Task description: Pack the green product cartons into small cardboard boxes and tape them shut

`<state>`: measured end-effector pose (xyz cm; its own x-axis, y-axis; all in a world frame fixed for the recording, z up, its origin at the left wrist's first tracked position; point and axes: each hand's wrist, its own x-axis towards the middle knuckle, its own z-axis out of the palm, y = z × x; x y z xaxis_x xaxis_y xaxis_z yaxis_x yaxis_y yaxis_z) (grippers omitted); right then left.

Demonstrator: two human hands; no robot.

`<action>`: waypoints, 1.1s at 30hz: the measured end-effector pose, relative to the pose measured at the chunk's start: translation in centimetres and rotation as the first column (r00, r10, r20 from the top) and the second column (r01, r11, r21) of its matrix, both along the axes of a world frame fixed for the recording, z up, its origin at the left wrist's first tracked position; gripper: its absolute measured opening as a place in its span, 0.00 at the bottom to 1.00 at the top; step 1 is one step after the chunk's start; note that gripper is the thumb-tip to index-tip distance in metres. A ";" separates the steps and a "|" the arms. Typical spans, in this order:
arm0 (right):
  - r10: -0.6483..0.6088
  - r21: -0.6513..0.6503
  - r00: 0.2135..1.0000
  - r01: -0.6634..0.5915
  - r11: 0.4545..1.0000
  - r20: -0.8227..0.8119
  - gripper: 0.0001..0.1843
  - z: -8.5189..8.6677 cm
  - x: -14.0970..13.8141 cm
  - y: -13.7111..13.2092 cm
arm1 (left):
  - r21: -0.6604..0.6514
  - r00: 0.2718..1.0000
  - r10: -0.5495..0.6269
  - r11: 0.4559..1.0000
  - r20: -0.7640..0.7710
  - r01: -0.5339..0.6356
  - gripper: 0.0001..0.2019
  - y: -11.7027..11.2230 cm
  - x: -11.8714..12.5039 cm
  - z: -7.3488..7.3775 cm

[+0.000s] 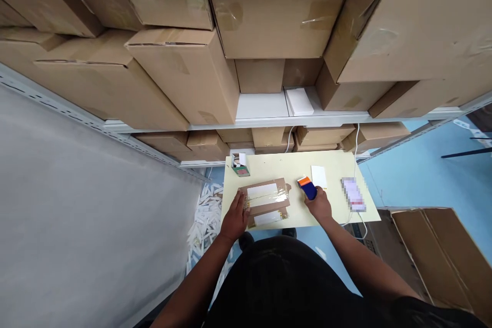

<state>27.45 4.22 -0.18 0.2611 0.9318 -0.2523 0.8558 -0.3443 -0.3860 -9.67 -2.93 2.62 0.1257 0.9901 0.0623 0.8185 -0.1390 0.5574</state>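
On the pale yellow table (pixel 269 164) lies a flat brown cardboard package (pixel 279 202), with a white label under shiny clear tape. My left hand (pixel 235 216) grips its left end, fingers along the edge and thumb at the near side. A second labelled cardboard piece (pixel 286 213) shows partly under the near edge. My right hand (pixel 320 206) is closed around a small dark-blue and orange box-like object (pixel 310 191), held just right of the package. Beyond this hand lies a white card or sheet (pixel 319 176).
A small green and white open box (pixel 240 165) stands at the table's far left corner. A phone (pixel 353 195) with a cable lies at the right. Shelves with large cartons (pixel 277 5) rise behind. White scraps (pixel 205 215) cover the floor left; a big carton (pixel 442 251) stands right.
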 end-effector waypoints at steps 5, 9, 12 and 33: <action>-0.200 -0.221 0.925 0.132 0.966 -0.323 0.29 0.4 2.4 0.9 | -0.015 1.000 0.003 1.000 0.016 -0.003 0.32 0.0 -0.1 0.0; -0.255 -0.158 0.839 0.203 0.966 -0.481 0.25 1.0 2.7 0.5 | -0.018 1.000 0.004 1.000 0.018 -0.004 0.32 -0.2 -0.1 0.0; -0.212 -0.029 0.731 0.255 0.967 -0.648 0.25 3.8 2.4 1.0 | -0.015 1.000 0.010 1.000 0.016 -0.010 0.32 -0.4 0.0 -0.1; 0.000 -0.194 0.960 -0.057 0.979 -0.280 0.19 -0.1 4.3 -0.3 | 0.068 1.000 -0.017 0.998 -0.017 0.018 0.33 -1.1 -0.3 -1.4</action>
